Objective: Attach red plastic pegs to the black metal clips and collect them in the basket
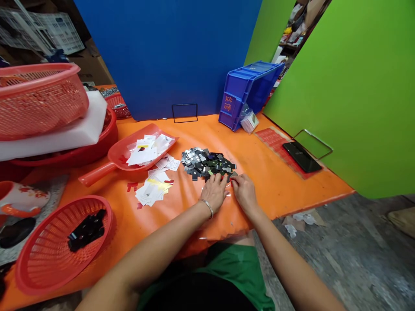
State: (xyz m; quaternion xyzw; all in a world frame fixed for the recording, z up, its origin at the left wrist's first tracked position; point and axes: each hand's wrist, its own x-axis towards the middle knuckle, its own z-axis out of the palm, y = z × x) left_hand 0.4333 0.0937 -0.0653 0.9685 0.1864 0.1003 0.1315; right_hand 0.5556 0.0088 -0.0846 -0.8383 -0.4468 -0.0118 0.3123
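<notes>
A heap of small black and grey flat parts (207, 163) lies on the orange table cover (269, 181). My left hand (214, 191), with a thin bracelet at the wrist, rests at the heap's near edge with its fingers on the parts. My right hand (244, 191) sits beside it, fingertips curled at the same edge; a small clear piece seems pinched between the two hands, but I cannot tell for sure. White paper cards (152, 190) lie loose to the left of the hands.
A red scoop (129, 157) holds more white cards. A red mesh basket (48, 255) at near left contains black parts. Stacked red baskets and white foam (65, 134) fill the far left. A blue bin (243, 93) leans at the back, a black phone (301, 156) lies right.
</notes>
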